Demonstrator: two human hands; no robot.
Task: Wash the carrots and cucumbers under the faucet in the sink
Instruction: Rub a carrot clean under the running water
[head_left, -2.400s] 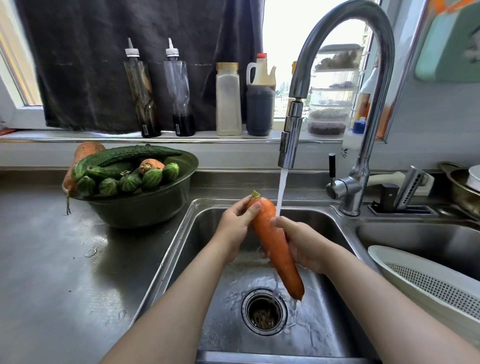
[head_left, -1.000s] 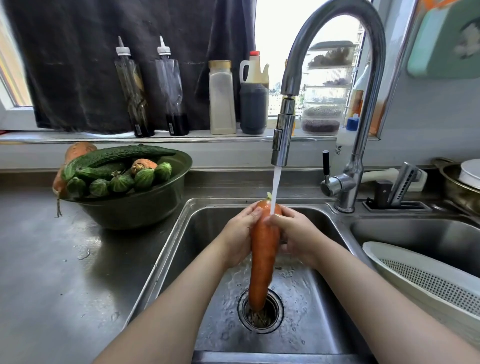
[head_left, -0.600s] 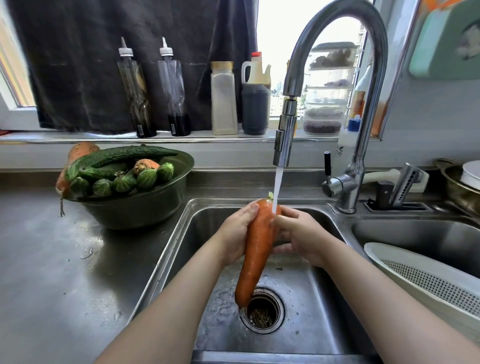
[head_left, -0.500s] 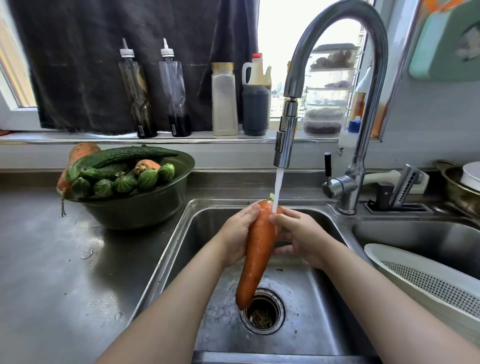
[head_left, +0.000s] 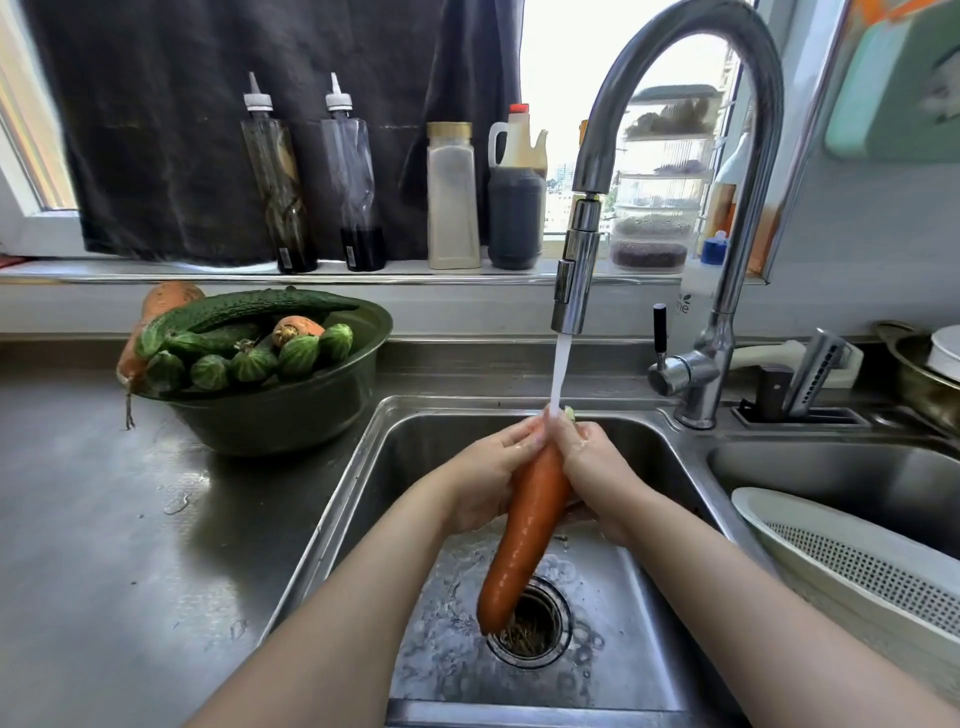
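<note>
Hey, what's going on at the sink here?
A person is rinsing a carrot under the running faucet, over the sink. The left hand and right hand both grip its thick upper end; its tip points down at the drain. More cucumbers and carrots sit in the green bowl on the counter.

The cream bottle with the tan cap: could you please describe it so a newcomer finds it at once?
On the windowsill behind the steel sink stands a row of bottles. The square cream bottle is third from the left, between a clear squeeze bottle and a dark jug capped red. It alone is opaque cream.
</note>
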